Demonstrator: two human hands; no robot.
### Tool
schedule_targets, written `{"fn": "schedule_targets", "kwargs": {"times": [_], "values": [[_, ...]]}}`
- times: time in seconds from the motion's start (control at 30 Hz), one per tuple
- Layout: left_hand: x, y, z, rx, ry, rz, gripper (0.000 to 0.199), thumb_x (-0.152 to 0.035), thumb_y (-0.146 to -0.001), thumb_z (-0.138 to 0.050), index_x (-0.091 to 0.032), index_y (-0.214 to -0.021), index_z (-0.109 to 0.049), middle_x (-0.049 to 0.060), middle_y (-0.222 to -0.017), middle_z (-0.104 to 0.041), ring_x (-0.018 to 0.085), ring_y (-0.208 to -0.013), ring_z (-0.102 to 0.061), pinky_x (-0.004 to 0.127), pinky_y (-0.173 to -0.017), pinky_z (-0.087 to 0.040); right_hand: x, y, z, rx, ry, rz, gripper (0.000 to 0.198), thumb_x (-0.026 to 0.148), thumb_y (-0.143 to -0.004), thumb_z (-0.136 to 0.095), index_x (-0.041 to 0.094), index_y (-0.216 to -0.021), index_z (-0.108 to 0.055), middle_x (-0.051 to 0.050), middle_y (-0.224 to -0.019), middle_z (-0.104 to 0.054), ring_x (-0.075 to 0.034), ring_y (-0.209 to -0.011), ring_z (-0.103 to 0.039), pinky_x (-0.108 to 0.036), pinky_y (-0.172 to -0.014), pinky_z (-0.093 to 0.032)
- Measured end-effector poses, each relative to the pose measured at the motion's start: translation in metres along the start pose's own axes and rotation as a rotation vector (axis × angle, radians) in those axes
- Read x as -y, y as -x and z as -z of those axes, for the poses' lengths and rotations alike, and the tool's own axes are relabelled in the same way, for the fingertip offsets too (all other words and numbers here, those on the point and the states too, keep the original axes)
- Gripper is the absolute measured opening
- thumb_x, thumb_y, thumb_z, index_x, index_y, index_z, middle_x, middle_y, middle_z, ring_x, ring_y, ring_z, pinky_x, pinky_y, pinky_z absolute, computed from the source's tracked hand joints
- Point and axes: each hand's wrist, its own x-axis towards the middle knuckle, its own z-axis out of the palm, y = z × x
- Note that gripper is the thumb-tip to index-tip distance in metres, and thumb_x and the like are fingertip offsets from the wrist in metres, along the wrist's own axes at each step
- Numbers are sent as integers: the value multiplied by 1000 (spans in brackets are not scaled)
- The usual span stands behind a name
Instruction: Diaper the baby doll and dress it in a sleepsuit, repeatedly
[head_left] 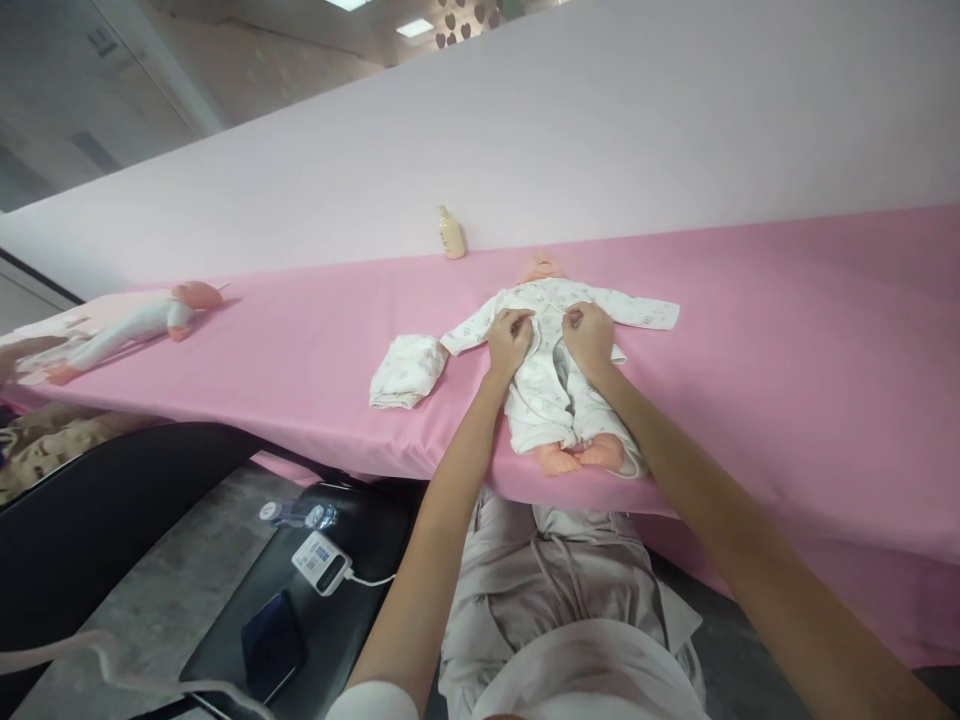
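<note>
We have a baby doll (pixel 543 268) laid out on the pink tablecloth (pixel 787 340), its head pointing away from us and its bare feet close to the near edge. It wears a white printed long-sleeved romper (pixel 534 390), the sleeves spread out to either side of it and the front parted in a gap below the doll's chest. Our left hand (pixel 511 340) pinches the romper's cloth on the left of the doll's chest; our right hand (pixel 587 335) grasps it likewise on the right. The two hands are apart, with a strip of fabric showing between them.

Just left of the doll, near one sleeve end, we see a folded white cloth (pixel 409 370). Beyond the doll, left of its head, a cream pump bottle (pixel 451 235) stands by the white partition (pixel 675 120). Well to the doll's left lies a second doll (pixel 142 325) in pale clothing. Below and left of our doll, a black chair seat (pixel 352 520) carries plastic bottles (pixel 300 515), a white corded device (pixel 322 562) and a dark phone (pixel 272 645).
</note>
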Motion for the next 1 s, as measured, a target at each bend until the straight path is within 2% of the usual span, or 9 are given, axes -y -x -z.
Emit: {"fn": "schedule_targets", "kwargs": {"times": [0.17,0.3,0.4,0.5,0.63,0.73,0.87,1.0], "values": [[-4,-2,4,46,-90,1,21,-35,-84,-53,-22,-87,-69,4,-82,-60,17,-79,-55,28,-77,-43,2,0,2,27,42,-85,14,21,-75,-49,19,-63,-55,-7,-71,-59,-22,-70,-53,-37,-71,-41],[0,-4,5,36,-91,29,12,-26,-77,-58,-21,-82,-68,3,-78,-57,14,-70,-53,26,-72,-43,4,-1,4,24,18,-94,16,23,-77,-52,20,-62,-54,-6,-68,-59,-20,-66,-52,-34,-66,-40],[5,-6,5,34,-68,27,12,-20,-75,-56,-21,-82,-66,2,-79,-57,13,-68,-51,26,-71,-43,7,0,5,23,-37,-92,21,29,-81,-51,19,-63,-55,-5,-67,-60,-19,-64,-52,-32,-64,-39],[7,-7,6,28,-82,5,11,-17,-73,-55,-20,-80,-64,2,-82,-57,14,-72,-52,27,-74,-44,11,1,6,33,-98,-78,22,31,-81,-54,19,-63,-57,-4,-67,-61,-20,-67,-55,-32,-65,-40],[7,-8,9,-23,-73,-8,10,-17,-73,-56,-19,-78,-64,5,-88,-59,17,-87,-53,27,-78,-44,17,2,6,43,-166,-69,13,25,-77,-56,19,-66,-59,-3,-70,-63,-20,-71,-57,-33,-72,-42],[8,-11,9,-54,37,82,7,-18,-73,-57,-19,-76,-64,4,-87,-61,16,-84,-55,27,-75,-45,20,4,6,43,-165,-78,8,18,-74,-55,19,-67,-60,-3,-71,-63,-20,-72,-57,-34,-74,-43],[8,-16,4,9,370,291,9,-23,-73,-60,-17,-78,-64,2,-78,-65,13,-71,-59,25,-69,-47,22,5,6,28,-184,-80,9,19,-74,-52,19,-68,-60,-4,-72,-63,-19,-72,-57,-33,-74,-43],[3,-14,-3,79,495,318,16,-29,-70,-66,-16,-80,-67,4,-81,-69,14,-77,-63,27,-76,-50,22,6,5,29,-228,-66,10,22,-74,-52,19,-68,-59,-3,-71,-63,-18,-69,-56,-32,-71,-44]]}}
